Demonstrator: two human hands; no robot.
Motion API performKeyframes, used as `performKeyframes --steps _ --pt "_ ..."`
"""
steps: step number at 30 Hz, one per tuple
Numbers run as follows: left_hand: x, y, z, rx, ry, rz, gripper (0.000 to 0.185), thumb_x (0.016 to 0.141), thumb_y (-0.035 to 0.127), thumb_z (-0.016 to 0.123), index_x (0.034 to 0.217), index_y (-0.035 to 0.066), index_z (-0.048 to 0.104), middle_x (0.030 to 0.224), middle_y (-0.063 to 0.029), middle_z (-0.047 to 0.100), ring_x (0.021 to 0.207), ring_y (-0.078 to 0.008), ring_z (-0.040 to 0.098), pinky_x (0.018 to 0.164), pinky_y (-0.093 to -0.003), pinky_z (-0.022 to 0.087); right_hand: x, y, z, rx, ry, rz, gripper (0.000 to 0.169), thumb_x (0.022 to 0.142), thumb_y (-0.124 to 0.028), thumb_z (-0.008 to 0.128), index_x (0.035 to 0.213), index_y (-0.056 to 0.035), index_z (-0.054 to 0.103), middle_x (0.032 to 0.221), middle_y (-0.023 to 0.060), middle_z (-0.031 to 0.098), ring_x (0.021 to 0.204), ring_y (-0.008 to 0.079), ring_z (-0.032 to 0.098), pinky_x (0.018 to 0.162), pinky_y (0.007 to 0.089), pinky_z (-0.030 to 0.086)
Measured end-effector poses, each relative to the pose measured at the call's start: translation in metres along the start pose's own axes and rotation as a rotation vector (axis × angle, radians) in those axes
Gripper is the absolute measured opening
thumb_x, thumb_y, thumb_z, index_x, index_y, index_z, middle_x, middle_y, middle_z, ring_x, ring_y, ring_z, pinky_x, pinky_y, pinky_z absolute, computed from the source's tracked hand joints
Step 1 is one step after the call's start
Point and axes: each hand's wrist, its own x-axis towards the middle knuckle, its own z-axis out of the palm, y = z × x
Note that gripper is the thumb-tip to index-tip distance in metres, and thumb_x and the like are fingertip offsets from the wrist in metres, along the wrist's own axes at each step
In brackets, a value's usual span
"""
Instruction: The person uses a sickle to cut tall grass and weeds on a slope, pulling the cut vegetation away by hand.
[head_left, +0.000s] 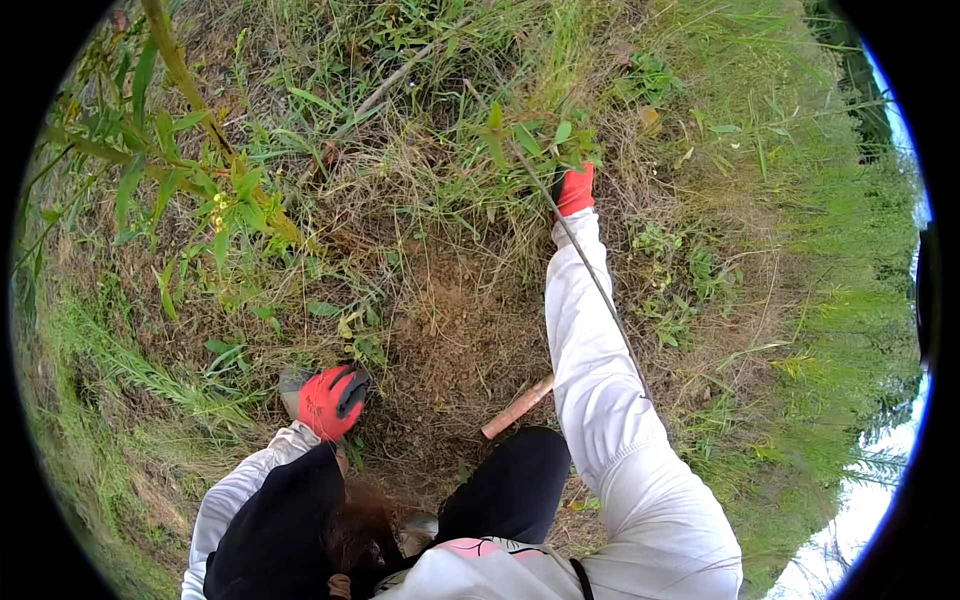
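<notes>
My left hand (331, 401), in a red glove with black on the finger side, is low on the left beside my bent knee. Its fingers curl inward, and whether they hold anything is hidden. Behind it shows the grey toe of a shoe (291, 386). My right hand (576, 191), also red-gloved, reaches far forward among grass and a leafy weed (536, 139). Leaves cover its fingers. A thin bare stem (581, 251) slants across my right forearm. Under that arm, a wooden tool handle (517, 407) lies on the ground, its far end hidden.
Bare reddish soil (446, 322) lies between my hands, ringed by dry grass. A tall thick-stemmed plant (180, 67) leans in from the upper left. A dry stick (397, 75) lies at the top. Taller grass (847, 277) grows along the right.
</notes>
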Motion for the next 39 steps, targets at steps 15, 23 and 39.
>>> performKeyframes --steps 15,23,39 --pt "-0.013 -0.012 0.02 0.062 -0.009 -0.018 0.051 0.069 0.022 0.069 0.117 0.011 0.055 0.116 -0.0137 0.055 0.104 -0.0333 0.054 0.088 -0.0436 0.043 -0.174 -0.149 0.024 -0.967 -0.145 -0.046 0.073 0.066 -0.032 0.075 0.125 -0.003 0.043 0.117 0.0186 0.052 0.105 0.0347 0.053 0.089 0.042 0.044" --pt "-0.006 -0.01 0.015 -0.003 -0.03 0.021 0.051 0.069 0.02 0.069 0.117 0.011 0.055 0.112 -0.0132 0.055 0.1 -0.0326 0.055 0.084 -0.0417 0.046 -0.033 -0.091 0.073 -0.971 -0.572 -0.203 0.059 0.079 -0.037 0.062 0.126 -0.0043 0.047 0.121 0.0203 0.053 0.113 0.0347 0.048 0.097 0.0375 0.037" --pt "-0.012 -0.015 0.024 -0.464 0.031 -0.217 0.04 0.072 0.013 0.067 0.111 0.009 0.059 0.106 -0.0105 0.06 0.093 -0.0292 0.059 0.076 -0.0425 0.049 -0.227 -0.114 0.104 -0.48 -0.504 0.604 0.064 0.081 -0.048 0.056 0.119 0.0022 0.05 0.115 0.0263 0.055 0.11 0.0392 0.051 0.095 0.04 0.039"
